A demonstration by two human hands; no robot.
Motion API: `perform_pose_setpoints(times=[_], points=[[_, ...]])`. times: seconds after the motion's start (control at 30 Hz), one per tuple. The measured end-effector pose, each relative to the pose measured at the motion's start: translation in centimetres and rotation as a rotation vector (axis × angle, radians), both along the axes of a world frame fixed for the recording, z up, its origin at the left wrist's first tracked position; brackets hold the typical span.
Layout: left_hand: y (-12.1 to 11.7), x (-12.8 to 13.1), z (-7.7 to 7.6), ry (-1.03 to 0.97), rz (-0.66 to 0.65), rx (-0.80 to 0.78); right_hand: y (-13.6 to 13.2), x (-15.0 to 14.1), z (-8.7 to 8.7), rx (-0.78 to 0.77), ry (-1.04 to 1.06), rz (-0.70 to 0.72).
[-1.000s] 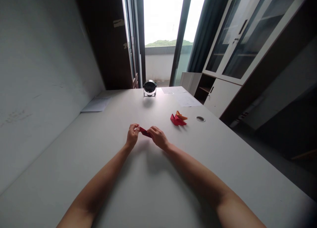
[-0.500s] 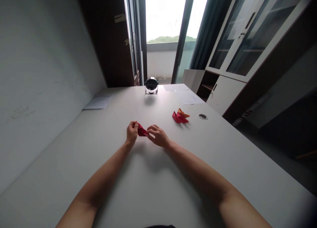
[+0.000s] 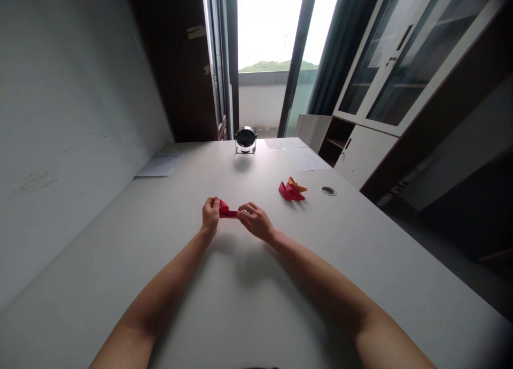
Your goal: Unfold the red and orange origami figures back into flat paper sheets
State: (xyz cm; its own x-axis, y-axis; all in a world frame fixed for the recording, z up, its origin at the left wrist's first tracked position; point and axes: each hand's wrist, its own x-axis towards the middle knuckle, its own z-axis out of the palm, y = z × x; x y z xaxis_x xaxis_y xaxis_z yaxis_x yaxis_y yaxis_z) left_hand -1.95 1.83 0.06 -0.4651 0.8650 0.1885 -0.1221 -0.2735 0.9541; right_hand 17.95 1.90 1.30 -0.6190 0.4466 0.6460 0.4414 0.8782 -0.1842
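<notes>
Between my two hands, above the white table (image 3: 248, 283), is a piece of folded red paper (image 3: 227, 213). My left hand (image 3: 210, 215) grips its left end, thumb on the near side. At its right end, the fingertips of my right hand (image 3: 256, 220) pinch a narrow strip of the paper. Parts of the paper are hidden behind my fingers. To the right and farther off lie red folded-paper figures (image 3: 292, 192), with an orange folded-paper figure (image 3: 297, 185) against them.
A round dark object on a clear stand (image 3: 246, 139) is at the table's far end. Paper sheets (image 3: 159, 164) lie by the left wall, with more sheets (image 3: 308, 159) at the far right. A ringed cable hole (image 3: 328, 190) sits near the right edge. White cabinets (image 3: 368, 150) stand beyond.
My left hand has shifted slightly left, away from the right hand. The red paper between them now looks longer and more stretched out toward the right fingertips.
</notes>
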Motion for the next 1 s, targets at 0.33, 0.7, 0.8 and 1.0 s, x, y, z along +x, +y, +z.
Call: perform_pose_setpoints(times=[0.33, 0.7, 0.8, 1.0], points=[[0.9, -1.8, 0.0, -0.382, -0.004, -0.131, 0.3, 0.4, -0.1, 0.017, -0.036, -0.001], [0.6, -1.3, 0.3, -0.346, -0.102, -0.163, 0.6, 0.2, -1.0, -0.240, -0.005, 0.157], [0.4, -1.3, 0.5, -0.338, -0.142, -0.139, 0.7, 0.2, -1.3, -0.309, 0.041, 0.118], [-0.1, -0.7, 0.8, -0.292, -0.238, -0.077, 0.8, -0.1, -1.5, -0.327, 0.078, 0.051]])
